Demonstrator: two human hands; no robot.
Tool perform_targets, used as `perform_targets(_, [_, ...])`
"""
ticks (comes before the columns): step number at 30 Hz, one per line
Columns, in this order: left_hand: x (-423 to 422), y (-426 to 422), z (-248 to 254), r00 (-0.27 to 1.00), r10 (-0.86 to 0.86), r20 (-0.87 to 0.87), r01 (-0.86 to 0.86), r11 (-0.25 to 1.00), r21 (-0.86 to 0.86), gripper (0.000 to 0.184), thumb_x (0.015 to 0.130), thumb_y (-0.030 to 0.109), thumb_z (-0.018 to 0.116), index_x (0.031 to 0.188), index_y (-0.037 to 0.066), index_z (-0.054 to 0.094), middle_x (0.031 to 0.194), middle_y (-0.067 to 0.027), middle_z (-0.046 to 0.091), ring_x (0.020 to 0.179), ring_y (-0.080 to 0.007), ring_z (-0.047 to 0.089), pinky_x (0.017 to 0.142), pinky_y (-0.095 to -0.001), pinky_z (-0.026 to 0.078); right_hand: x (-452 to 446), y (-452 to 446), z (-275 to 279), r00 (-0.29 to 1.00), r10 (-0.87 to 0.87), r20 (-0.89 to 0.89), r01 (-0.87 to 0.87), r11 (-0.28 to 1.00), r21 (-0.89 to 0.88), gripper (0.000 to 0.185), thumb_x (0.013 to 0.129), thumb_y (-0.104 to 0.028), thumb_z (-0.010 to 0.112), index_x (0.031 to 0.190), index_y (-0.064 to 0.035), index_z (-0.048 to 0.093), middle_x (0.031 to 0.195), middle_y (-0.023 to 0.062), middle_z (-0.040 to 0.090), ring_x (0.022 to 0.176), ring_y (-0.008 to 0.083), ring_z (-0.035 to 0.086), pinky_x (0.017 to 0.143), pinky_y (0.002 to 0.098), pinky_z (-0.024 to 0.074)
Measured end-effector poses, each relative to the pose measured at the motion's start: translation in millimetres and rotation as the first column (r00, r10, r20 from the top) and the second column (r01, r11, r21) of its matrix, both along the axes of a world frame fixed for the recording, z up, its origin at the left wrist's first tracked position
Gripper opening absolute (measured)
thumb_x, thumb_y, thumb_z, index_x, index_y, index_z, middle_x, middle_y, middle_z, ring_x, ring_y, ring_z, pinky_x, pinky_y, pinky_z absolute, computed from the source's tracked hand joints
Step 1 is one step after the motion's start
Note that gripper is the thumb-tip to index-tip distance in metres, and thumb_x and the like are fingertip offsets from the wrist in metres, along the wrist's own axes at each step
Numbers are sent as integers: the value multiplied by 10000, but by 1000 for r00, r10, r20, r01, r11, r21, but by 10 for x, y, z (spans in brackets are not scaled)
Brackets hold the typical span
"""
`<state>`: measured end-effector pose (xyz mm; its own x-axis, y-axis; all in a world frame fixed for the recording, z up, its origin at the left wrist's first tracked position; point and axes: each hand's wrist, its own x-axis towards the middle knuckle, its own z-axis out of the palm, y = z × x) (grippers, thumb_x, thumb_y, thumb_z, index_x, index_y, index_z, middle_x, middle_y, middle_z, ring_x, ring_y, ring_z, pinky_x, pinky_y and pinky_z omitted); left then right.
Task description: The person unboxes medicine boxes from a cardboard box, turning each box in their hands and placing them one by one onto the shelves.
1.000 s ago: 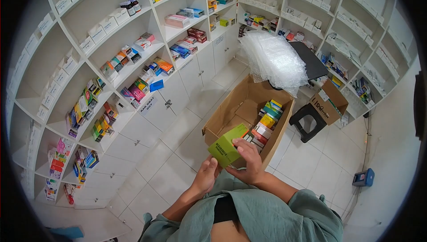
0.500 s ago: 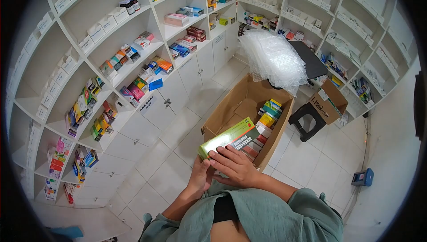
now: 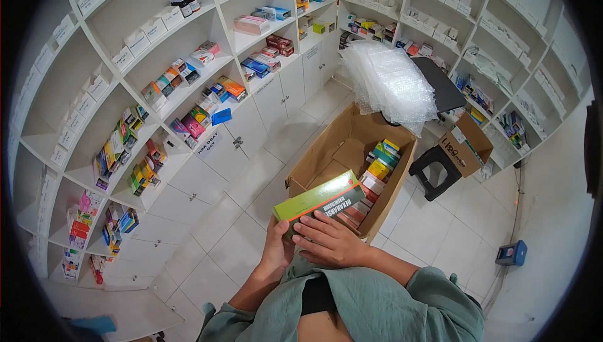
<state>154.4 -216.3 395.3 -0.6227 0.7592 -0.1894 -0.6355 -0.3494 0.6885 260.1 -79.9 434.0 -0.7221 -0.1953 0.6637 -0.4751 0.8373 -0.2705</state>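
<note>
A green medicine box (image 3: 321, 200) with a dark printed side is held between both hands, above the near end of an open cardboard carton (image 3: 301, 165). My left hand (image 3: 277, 244) grips its left end from below. My right hand (image 3: 330, 239) lies along the dark side facing me, fingers pressed against it and partly covering the print. Inside the carton, several small medicine boxes (image 3: 379, 169) are lined up along the right wall, in yellow, white, red and green.
Shelves (image 3: 169, 40) with medicine boxes curve round the left and back. Bubble wrap (image 3: 389, 84) lies on a black chair (image 3: 440, 87). A black stool (image 3: 434, 172), a smaller carton (image 3: 465, 146) and a blue bin (image 3: 512, 253) stand to the right.
The green box has been turned from its plain green face so that its dark side faces me. My right hand has shifted left and down onto that side, and the box now tilts slightly differently.
</note>
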Motion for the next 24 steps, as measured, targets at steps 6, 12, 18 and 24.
perform_targets(6, [-66, -26, 108, 998, 59, 1, -59, 998, -25, 628, 794, 413, 658, 1228, 31, 411, 1144, -117, 550, 1010, -228, 600, 853, -379, 530, 41, 56, 13, 992, -93, -85, 94, 996, 9, 474, 721, -157, 727, 1163, -84, 572, 1189, 100, 583, 1123, 258, 548, 1024, 438, 372])
perform_targets(12, [-155, -56, 55, 994, 56, -99, -60, 997, -43, 718, 775, 549, 604, 1244, 19, 481, 1178, -155, 582, 1033, -275, 605, 884, -437, 502, 69, 187, -7, 968, -208, -138, 212, 977, 12, 488, 661, -176, 775, 1109, -115, 592, 1120, 68, 612, 1023, 227, 575, 948, 430, 399])
perform_targets(18, [-201, -61, 85, 991, 52, -123, -52, 999, 4, 723, 784, 542, 595, 1262, 14, 470, 1189, -168, 575, 1046, -289, 601, 876, -447, 511, 78, 299, 19, 932, -325, -159, 328, 945, -11, 467, 680, -188, 761, 1113, -128, 597, 1089, 52, 616, 1008, 218, 572, 919, 421, 389])
perform_targets(24, [-251, -83, 88, 991, 66, -118, -66, 998, 1, 713, 799, 526, 579, 1267, 0, 462, 1192, -187, 569, 1038, -297, 606, 854, -454, 528, 75, 423, 38, 910, -401, -109, 390, 915, -107, 515, 645, -214, 781, 1115, -116, 597, 1127, 71, 589, 1017, 250, 548, 901, 442, 370])
